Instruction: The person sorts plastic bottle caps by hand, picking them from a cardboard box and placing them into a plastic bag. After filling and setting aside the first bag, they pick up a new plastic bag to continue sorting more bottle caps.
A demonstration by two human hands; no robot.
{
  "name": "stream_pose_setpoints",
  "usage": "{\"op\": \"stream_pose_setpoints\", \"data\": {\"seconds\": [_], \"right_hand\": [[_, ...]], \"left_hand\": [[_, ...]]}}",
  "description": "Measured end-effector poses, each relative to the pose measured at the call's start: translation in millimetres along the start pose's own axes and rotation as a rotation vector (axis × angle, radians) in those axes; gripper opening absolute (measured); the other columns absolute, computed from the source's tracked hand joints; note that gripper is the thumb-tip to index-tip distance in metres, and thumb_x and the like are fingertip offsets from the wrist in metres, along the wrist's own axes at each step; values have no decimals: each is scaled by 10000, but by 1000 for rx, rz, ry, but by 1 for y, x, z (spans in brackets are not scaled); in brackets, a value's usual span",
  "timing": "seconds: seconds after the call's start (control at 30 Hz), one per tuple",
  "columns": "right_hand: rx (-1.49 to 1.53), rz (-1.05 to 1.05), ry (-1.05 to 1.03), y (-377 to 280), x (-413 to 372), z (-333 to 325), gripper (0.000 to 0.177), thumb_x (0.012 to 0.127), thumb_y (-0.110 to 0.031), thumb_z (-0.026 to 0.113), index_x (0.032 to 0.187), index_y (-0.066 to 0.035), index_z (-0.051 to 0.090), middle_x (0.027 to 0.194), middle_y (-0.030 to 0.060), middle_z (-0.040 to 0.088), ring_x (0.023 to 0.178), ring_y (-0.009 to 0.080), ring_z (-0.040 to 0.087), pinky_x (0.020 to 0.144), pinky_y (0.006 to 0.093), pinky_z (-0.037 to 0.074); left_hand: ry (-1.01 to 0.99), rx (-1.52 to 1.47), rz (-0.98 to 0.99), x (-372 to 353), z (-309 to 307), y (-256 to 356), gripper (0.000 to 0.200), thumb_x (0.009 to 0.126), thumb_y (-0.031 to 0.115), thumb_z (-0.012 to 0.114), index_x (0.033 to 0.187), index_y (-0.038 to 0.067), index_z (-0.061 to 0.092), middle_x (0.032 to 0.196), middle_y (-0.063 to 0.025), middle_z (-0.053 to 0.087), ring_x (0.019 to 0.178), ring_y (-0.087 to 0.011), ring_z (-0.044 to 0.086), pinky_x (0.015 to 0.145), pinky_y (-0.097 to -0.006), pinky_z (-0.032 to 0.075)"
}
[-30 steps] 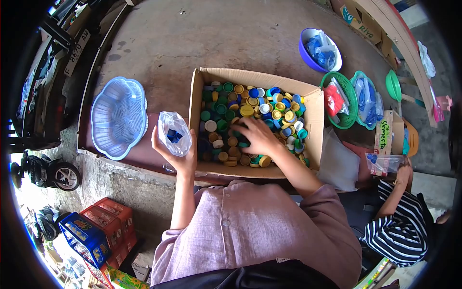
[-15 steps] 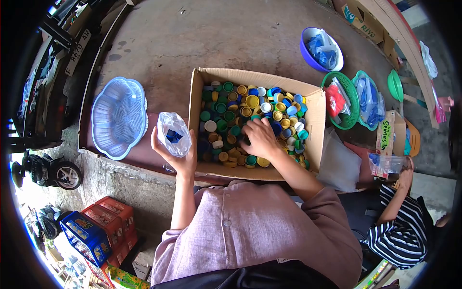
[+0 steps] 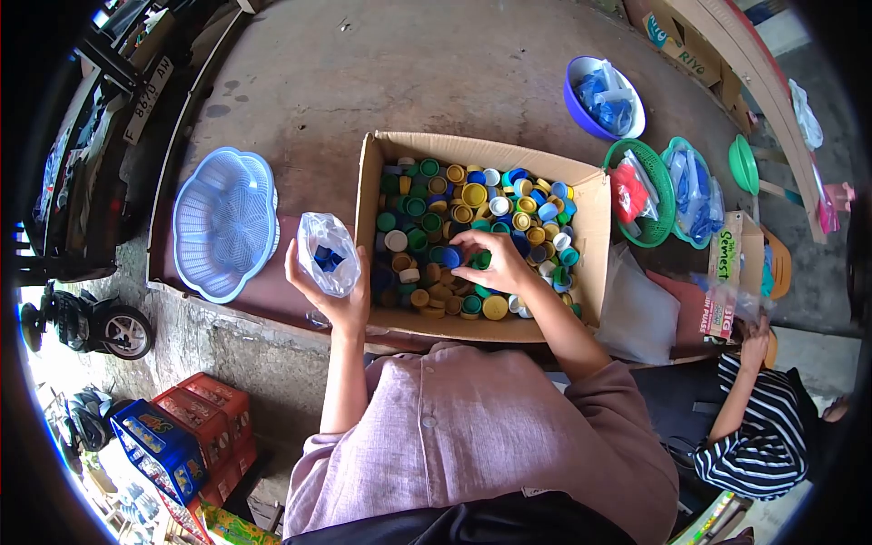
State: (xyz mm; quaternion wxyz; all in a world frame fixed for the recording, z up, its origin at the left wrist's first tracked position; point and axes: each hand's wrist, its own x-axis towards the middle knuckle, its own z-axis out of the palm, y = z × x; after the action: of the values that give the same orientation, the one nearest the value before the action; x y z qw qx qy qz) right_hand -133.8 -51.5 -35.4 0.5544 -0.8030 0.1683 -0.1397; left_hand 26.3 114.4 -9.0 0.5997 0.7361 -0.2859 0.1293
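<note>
My left hand is closed around a clear plastic bag, its mouth held open upward, with several dark blue caps inside. Over the cardboard box, my right hand pinches a blue bottle cap between thumb and fingers. Below it, the box holds a heap of loose caps in yellow, green, blue and white. Part of the heap is hidden behind my right hand and forearm.
A light blue plastic basket lies left of the box. To the right are a purple bowl, green baskets with plastic-wrapped items, and a clear plastic sheet. A co-worker's hand holds a printed plastic bag. Crates stand lower left.
My right hand has lifted from among the caps and now pinches a blue one. My left hand and its bag stay about still. The co-worker's hand has moved lower with the printed bag.
</note>
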Motion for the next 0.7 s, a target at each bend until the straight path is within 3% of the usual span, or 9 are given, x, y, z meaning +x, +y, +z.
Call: {"op": "stream_pose_setpoints", "data": {"seconds": [0.27, 0.33, 0.47, 0.5, 0.6, 0.7], "right_hand": [[-37, -42, 19, -5, 3, -5, 384, 634, -114, 770, 975, -54, 604, 882, 42, 623, 737, 109, 582, 639, 242, 447], [-205, -137, 217, -2, 6, -5, 362, 652, -151, 763, 973, -73, 614, 898, 28, 616, 731, 109, 568, 619, 247, 423], [-126, -100, 157, -10, 7, -5, 354, 658, -161, 754, 965, -58, 612, 886, 34, 610, 748, 111, 562, 607, 247, 414], [-131, -167, 220, -13, 13, -1, 345, 654, -166, 754, 948, -50, 614, 869, 39, 604, 751, 112, 559, 611, 249, 417], [-280, -465, 213, -73, 46, 1, 356, 629, -196, 755, 929, -65, 618, 999, 85, 552, 879, 190, 549, 714, 285, 434], [-304, -597, 143, -117, 69, 19, 370, 587, -226, 748, 909, -92, 622, 1105, 94, 510, 1037, 250, 490, 865, 366, 391]], "left_hand": [[8, 6, 8, 0, -1, 0, 784, 647, 45, 732, 1262, 6, 248, 1180, -171, 349, 1098, -280, 398, 944, -394, 328], [11, 0, -2, 0, -1, 0, 785, 647, 44, 732, 1263, 7, 248, 1179, -169, 349, 1100, -280, 395, 944, -396, 327], [13, -42, 1, -2, 0, -6, 790, 641, 52, 737, 1263, 9, 251, 1178, -168, 347, 1107, -283, 385, 944, -401, 321], [3, -71, -18, -4, 0, -8, 798, 632, 66, 745, 1260, 11, 257, 1182, -168, 347, 1111, -291, 379, 948, -405, 310], [9, -25, 10, -5, -1, -12, 807, 619, 80, 754, 1258, 15, 266, 1181, -162, 359, 1107, -296, 379, 954, -410, 299], [9, -118, -45, -9, -1, -19, 828, 599, 127, 760, 1256, 14, 268, 1176, -159, 366, 1089, -297, 395, 945, -417, 314]]}}
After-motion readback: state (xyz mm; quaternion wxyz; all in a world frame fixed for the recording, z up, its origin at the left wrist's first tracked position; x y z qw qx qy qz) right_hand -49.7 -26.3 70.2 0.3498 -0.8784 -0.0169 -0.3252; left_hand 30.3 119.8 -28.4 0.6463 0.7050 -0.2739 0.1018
